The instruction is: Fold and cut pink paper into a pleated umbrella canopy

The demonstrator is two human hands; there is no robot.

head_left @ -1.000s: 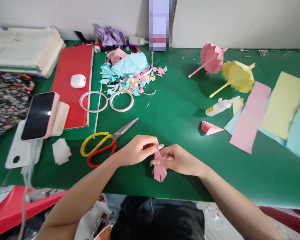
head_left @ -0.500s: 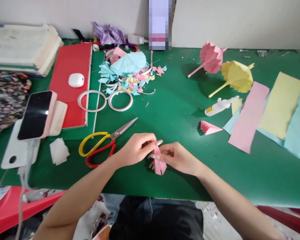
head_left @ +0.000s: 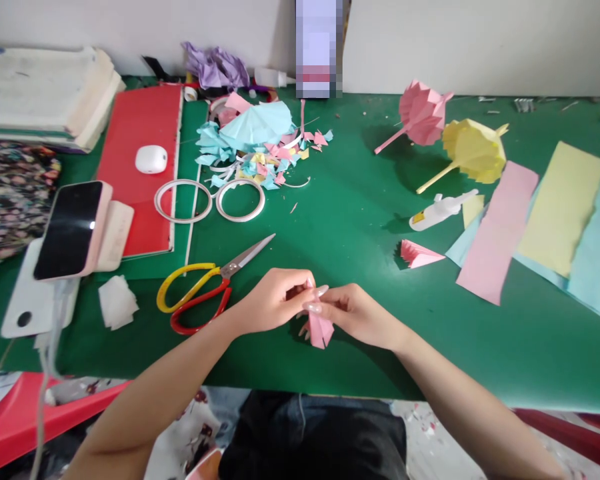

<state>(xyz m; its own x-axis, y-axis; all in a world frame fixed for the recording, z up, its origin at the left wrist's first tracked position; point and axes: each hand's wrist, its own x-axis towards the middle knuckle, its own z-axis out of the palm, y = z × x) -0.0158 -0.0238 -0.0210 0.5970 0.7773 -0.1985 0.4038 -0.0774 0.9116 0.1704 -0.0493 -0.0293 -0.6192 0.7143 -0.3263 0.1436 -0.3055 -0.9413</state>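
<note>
Just above the green table's near edge, a piece of folded pink paper (head_left: 321,332) is pinched between my two hands. My left hand (head_left: 279,300) is closed on its upper end, with thumb and fingers pressed together. My right hand (head_left: 356,316) grips the same paper from the right, its thumb across the front. The fingers cover the paper's upper part; the lower end flares out with a notch. Left of my hands lie scissors (head_left: 225,275) with one yellow and one red handle, blades apart. Another pleated pink paper piece (head_left: 420,254) rests to the right.
Paper umbrellas, one pink (head_left: 423,113) and one yellow (head_left: 475,151), stand at the back right near a glue bottle (head_left: 443,211) and coloured paper sheets (head_left: 500,233). Paper scraps (head_left: 265,157), two tape rolls (head_left: 240,218), a red folder (head_left: 135,133) and a phone (head_left: 73,230) occupy the left.
My left thumb has slid slightly down and right, closer to my right thumb. The pink paper stays held in both hands in nearly the same place.
</note>
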